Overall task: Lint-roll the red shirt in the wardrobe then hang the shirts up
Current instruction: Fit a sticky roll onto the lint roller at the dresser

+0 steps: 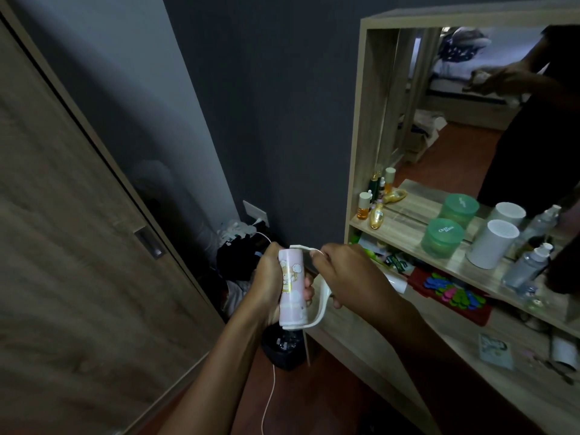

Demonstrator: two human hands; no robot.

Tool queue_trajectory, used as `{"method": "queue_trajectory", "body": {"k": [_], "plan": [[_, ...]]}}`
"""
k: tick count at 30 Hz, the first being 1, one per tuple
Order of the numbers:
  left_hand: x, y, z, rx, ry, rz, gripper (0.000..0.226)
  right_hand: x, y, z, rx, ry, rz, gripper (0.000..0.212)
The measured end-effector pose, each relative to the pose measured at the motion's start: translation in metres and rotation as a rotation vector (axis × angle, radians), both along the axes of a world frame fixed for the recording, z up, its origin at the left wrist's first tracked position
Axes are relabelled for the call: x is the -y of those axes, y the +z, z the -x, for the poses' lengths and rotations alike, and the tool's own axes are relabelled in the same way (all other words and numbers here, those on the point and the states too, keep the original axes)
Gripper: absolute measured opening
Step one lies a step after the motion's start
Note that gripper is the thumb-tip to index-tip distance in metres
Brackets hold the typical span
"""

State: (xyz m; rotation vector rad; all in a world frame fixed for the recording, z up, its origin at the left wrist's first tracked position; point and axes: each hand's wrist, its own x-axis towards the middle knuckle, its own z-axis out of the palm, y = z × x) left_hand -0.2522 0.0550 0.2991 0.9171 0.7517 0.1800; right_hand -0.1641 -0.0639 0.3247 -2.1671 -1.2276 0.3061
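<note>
Pink lint roller (291, 290) upright, long axis near vertical, left hand (266, 287) gripping it, right hand (342, 274) holding white handle (323, 309)

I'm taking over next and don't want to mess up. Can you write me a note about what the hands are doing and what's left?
Left hand: grips the pink lint roller around its roll.
Right hand: pinches the roller's white handle.
Wardrobe door: on the left, looks shut.
Red shirt: not in view.
Done: the roller is in hand.
Left: open the wardrobe, roll the red shirt, hang the shirts up.
</note>
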Motion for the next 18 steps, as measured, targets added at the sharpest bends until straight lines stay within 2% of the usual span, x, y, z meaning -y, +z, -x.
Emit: {"method": "queue_trajectory", "body": {"k": [7,10,13,15,18], "plan": [[-0.0011,0.0001,0.0033,0.011,0.058,-0.132,0.048,-0.0033,-0.0001,0.0020,0.056,0.008,-0.071,0.035],[0.0014,-0.0007,0.0033,0.042,0.085,-0.157,0.072,-0.0028,-0.0061,0.0008,0.074,0.048,-0.108,0.033],[0.0044,0.0030,0.0021,0.063,0.088,-0.220,0.088,-0.0023,-0.0070,0.0005,0.078,0.080,-0.160,0.044],[0.0046,0.0050,0.0028,0.046,0.107,-0.232,0.092,-0.0008,-0.0049,0.0002,0.040,0.086,-0.184,0.043],[0.0044,0.0063,0.0041,0.014,0.133,-0.224,0.094,0.0005,-0.0044,0.0034,0.103,0.113,-0.247,0.053]]}}
